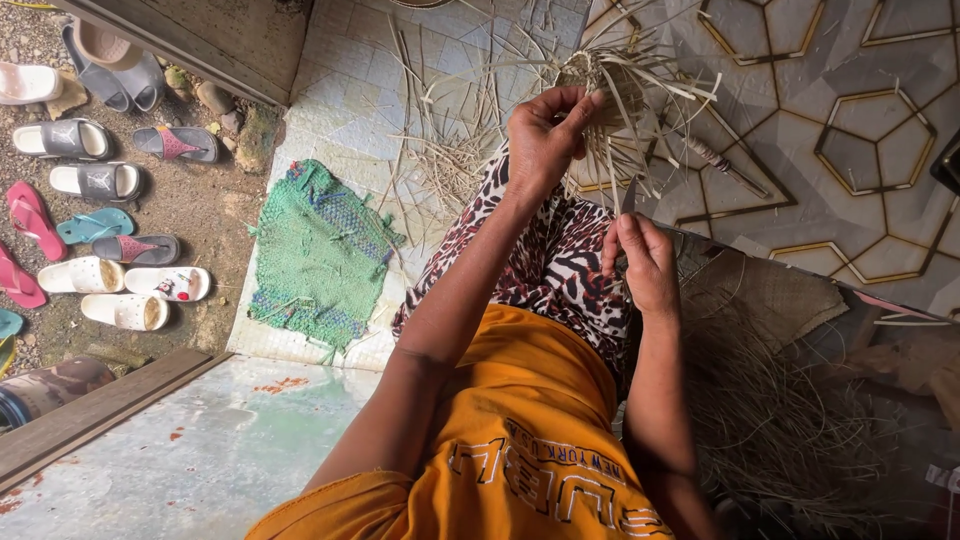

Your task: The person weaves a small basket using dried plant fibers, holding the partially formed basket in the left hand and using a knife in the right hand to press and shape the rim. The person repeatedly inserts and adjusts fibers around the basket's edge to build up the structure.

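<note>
The left hand covers the near side of the woven piece, so its shape there cannot be told. The right hand's fingertips are hidden among strips; what they pinch is unclear. The top edge cuts the strips off. A sandal runs off the left edge. The dry fibre heap blurs into shadow at lower right.
</note>
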